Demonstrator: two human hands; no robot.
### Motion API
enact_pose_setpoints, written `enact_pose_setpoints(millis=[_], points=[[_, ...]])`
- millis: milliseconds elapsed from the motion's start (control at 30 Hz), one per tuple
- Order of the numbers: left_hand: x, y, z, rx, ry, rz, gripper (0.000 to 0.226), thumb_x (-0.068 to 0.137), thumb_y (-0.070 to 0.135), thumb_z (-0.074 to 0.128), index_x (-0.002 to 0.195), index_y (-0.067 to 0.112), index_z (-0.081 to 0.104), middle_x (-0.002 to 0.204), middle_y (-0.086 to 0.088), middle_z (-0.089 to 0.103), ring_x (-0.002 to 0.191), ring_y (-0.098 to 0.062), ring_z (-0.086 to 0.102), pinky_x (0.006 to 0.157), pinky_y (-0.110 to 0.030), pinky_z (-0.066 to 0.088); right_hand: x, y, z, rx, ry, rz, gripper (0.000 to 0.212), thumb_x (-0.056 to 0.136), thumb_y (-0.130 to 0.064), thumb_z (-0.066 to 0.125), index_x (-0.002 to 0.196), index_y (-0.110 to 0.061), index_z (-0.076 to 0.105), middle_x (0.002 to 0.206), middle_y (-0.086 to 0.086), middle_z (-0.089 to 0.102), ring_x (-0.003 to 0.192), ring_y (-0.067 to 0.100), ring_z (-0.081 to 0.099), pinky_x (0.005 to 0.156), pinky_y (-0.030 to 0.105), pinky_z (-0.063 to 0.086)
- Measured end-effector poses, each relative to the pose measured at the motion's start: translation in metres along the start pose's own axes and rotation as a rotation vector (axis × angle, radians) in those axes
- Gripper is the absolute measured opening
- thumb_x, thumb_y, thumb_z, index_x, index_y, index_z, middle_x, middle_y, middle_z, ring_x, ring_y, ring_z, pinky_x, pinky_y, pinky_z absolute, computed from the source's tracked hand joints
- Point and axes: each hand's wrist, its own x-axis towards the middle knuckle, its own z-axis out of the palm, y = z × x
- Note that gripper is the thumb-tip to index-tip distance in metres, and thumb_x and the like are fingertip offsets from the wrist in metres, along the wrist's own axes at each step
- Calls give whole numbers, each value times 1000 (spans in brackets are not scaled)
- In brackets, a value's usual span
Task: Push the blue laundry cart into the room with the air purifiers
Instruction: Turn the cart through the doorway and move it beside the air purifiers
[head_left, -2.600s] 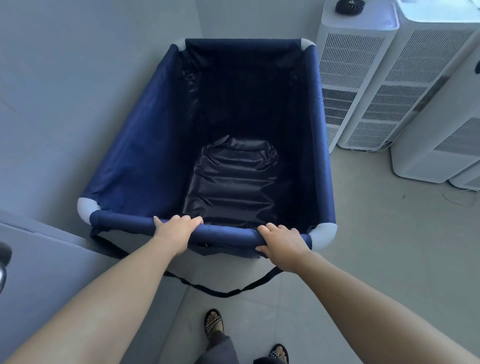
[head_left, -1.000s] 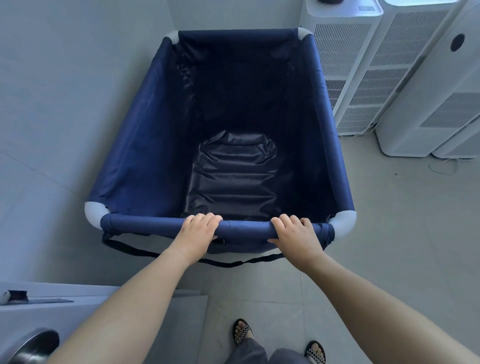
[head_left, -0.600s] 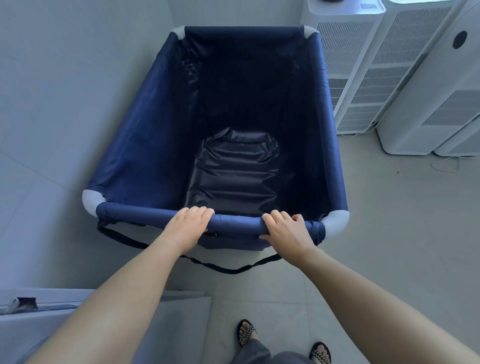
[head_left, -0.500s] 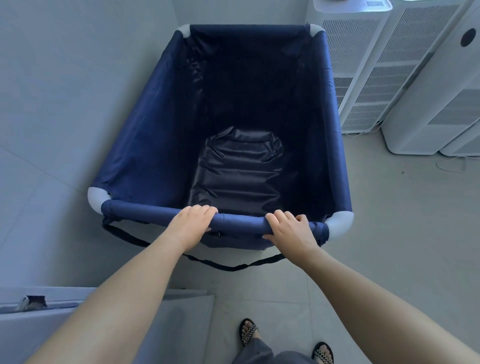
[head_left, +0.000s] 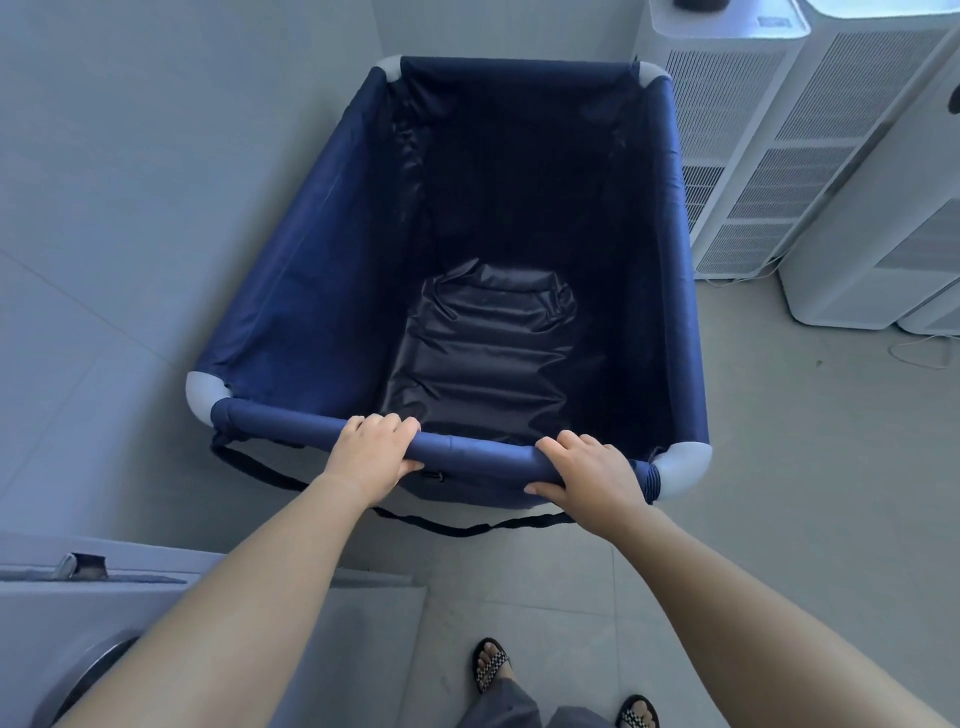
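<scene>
Blue cart (head_left: 322, 270) stands on the floor (head_left: 779, 467), between the wall (head_left: 156, 156) on the left and the white air purifiers (head_left: 727, 130) on the right. Its far end is near the corner and it holds only its dark liner. Risks: a harder push likely knocks the far right corner into the nearest purifier or the wall. The loose strap (head_left: 467, 527) hanging below the near bar (head_left: 467, 454) could snag a sandal (head_left: 491, 667). Left hand (head_left: 371, 452) grips the bar with fingers curled over the top. Right hand (head_left: 592, 475) grips it too, close to the grey corner cap. Both arms reach forward.

Probably a utility or storage room, tiled floor (head_left: 779, 493), white air purifiers (head_left: 727, 130) clustered
</scene>
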Motion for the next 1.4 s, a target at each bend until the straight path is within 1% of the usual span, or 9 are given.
enact_pose_setpoints(millis=[100,233,300,400,500,667,1000,1133,1400], points=[[-8,5,2,-6,-4,-10,38,92,50,49,118,23,46,112,2,59,106,-20,54,92,-32,37,-7,1,1,-5,3,-28,40,86,-58,50,108,-24,49,93,-4,52,79,18,46,64,30,32],[-16,11,4,-4,-19,-34,38,92,49,48,120,22,45,112,2,58,107,-20,53,93,-31,35,-12,5,2,-14,-1,-68,40,86,-56,51,106,-22,49,92,-2,51,82,22,51,62,31,31],[-21,14,6,-12,-25,-48,38,93,48,48,120,22,45,113,2,57,107,-20,52,95,-32,35,-14,6,2,-24,2,-79,40,86,-56,51,106,-22,50,92,-2,52,82,22,51,62,31,31],[-28,17,7,-50,-43,-64,36,93,47,48,119,22,44,112,3,55,107,-20,51,98,-33,33,-18,7,3,-46,14,-75,40,86,-56,51,107,-23,50,92,-3,53,77,20,46,62,31,29],[-32,22,8,-77,-48,-75,35,92,46,50,118,23,44,111,4,54,106,-19,50,102,-34,32,-22,8,4,-62,3,-75,40,86,-57,51,108,-23,50,94,-3,53,80,21,50,63,30,29],[-36,24,8,-90,-49,-80,34,92,45,51,117,23,45,110,4,54,105,-19,50,100,-34,33,-23,8,1,-45,-20,-92,40,86,-55,51,110,-23,49,97,-2,53,85,21,52,66,31,31],[-24,20,4,-72,-44,-88,34,92,46,50,117,24,44,111,4,54,104,-19,50,99,-34,34,-9,9,-3,-60,-38,-80,44,87,-56,50,118,-24,45,105,0,51,89,22,52,67,31,33],[-11,15,1,-64,-38,-80,34,92,45,51,118,24,44,111,4,55,104,-19,51,97,-33,35,1,8,-3,-47,-21,-39,42,87,-54,51,115,-23,46,104,1,51,88,23,52,68,32,32],[8,1,-3,-64,-9,-44,33,92,45,51,118,26,44,109,7,56,103,-17,52,95,-31,35,19,8,-2,-64,15,-18,40,87,-54,51,112,-24,47,100,-1,51,86,22,52,66,31,28]])
